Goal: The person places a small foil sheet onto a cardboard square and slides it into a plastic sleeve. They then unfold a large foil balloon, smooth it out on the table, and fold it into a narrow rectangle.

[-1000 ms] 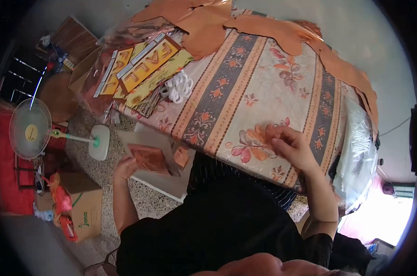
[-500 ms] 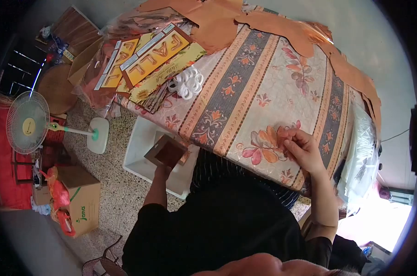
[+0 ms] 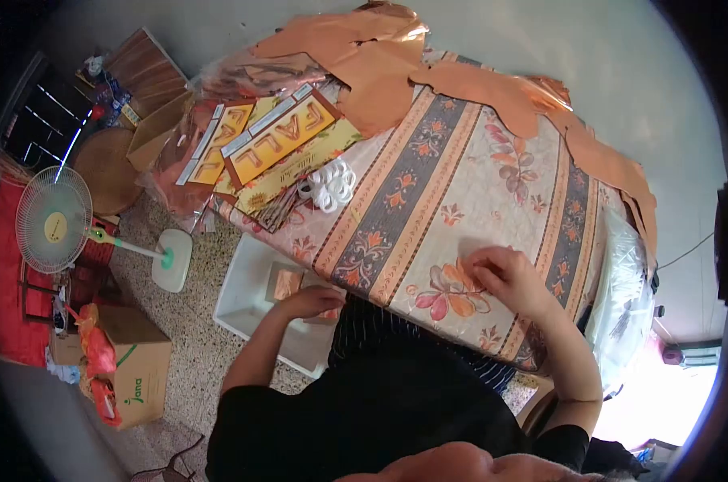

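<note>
Over the white bin point(image 3: 237, 277) my left hand point(image 3: 314, 300) is closed, fingers together beside the table's front edge, with nothing visible in it. Clear packets with copper-coloured pieces point(image 3: 287, 284) lie in the bin, partly under that hand. My right hand point(image 3: 505, 279) is above the patterned tablecloth point(image 3: 460, 233), next to the printed orange flower. Its fingers are curled and pressed together; whatever they may hold is too small or hidden to make out.
Yellow FALL packs point(image 3: 280, 138) and a bundle of white rings point(image 3: 329, 185) lie at the table's left. Copper-brown cut sheets point(image 3: 476, 91) line the back edge. Clear plastic bags point(image 3: 621, 297) hang at the right. A fan point(image 3: 55, 221) and a cardboard box point(image 3: 143, 386) stand left.
The brown square packet is out of my left hand, which has moved right toward the table edge with its fingers closed. My right hand has shifted slightly left and curled down. The view has shifted.
</note>
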{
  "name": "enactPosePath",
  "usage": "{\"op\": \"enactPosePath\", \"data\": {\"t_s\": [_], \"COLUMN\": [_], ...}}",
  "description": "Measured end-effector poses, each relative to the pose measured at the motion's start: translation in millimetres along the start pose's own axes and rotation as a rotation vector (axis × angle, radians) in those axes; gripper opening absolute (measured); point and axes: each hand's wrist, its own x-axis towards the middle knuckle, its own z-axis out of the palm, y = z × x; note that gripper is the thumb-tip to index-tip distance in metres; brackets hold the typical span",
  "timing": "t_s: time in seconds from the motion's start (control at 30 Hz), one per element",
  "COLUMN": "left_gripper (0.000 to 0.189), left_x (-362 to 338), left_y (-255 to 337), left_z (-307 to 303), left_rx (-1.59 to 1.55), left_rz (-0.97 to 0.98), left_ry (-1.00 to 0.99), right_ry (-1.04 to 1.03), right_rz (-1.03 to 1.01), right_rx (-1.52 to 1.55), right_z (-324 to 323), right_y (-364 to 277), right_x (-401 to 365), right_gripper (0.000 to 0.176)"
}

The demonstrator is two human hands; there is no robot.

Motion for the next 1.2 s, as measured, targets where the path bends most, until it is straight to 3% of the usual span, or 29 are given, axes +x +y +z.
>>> {"op": "enactPosePath", "data": {"t_s": [0.03,0.1,0.13,0.17,0.23,0.3,0.37,0.4,0.47,0.6,0.8,0.87,0.9,1.0,1.1,1.17,1.2], "left_gripper": [0.027,0.026,0.026,0.027,0.020,0.018,0.019,0.019,0.019,0.018,0.015,0.023,0.023,0.049,0.049,0.044,0.040], "left_x": [-5.7,-14.3,-14.7,-9.4,22.2,72.7,124.7,138.4,158.5,175.9,164.8,155.5,150.5,136.1,150.9,156.6,160.5], "left_y": [43.8,142.2,175.6,198.4,226.8,233.3,227.1,231.1,232.8,231.1,211.7,203.6,205.1,222.0,196.1,185.9,178.8], "left_z": [-26.4,-79.9,-102.3,-121.0,-141.3,-165.4,-179.6,-182.9,-182.5,-180.7,-211.7,-227.1,-235.1,-256.6,-274.9,-287.8,-295.0], "left_rx": [-0.102,-0.209,-0.187,-0.162,0.185,0.846,1.266,1.271,1.469,1.471,1.276,1.134,1.134,0.742,0.567,0.451,0.355], "left_rz": [0.123,0.119,0.151,0.183,0.248,0.265,0.024,0.036,-0.207,-0.331,-0.361,-0.259,-0.259,-0.294,-0.122,-0.129,-0.113], "left_ry": [-0.042,-0.333,-0.320,-0.308,0.276,0.654,0.747,0.754,0.516,0.452,0.599,0.795,0.796,0.750,0.896,0.835,0.784], "right_ry": [0.006,0.070,0.163,0.175,0.299,0.322,0.343,0.343,0.341,0.342,0.362,0.363,0.349,0.289,0.209,0.180,0.260], "right_rz": [-0.005,-0.048,-0.187,-0.193,-0.231,-0.228,-0.206,-0.240,-0.261,-0.303,-0.322,-0.315,-0.323,-0.271,-0.179,-0.148,-0.222], "right_rx": [-0.001,-0.052,-0.106,-0.107,-0.144,-0.105,-0.067,-0.098,-0.084,-0.083,-0.075,-0.075,-0.075,-0.097,-0.109,-0.104,-0.154], "right_z": [-1.0,-0.9,2.0,6.5,15.9,20.0,25.4,23.9,23.5,21.6,21.6,21.5,21.4,17.1,11.0,7.5,8.5], "right_y": [-2.1,-0.3,4.5,11.1,21.3,23.3,29.9,28.2,29.4,30.5,29.7,29.3,30.4,27.1,19.0,14.6,15.1], "right_x": [9.3,32.4,44.6,57.5,79.9,90.7,92.8,90.2,85.7,84.0,84.7,85.1,85.9,91.7,109.0,129.0,144.5], "right_gripper": [0.013,0.014,0.016,0.016,0.016,0.015,0.014,0.012,0.011,0.010,0.008,0.007,0.009,0.010,0.014,0.018,0.024]}}
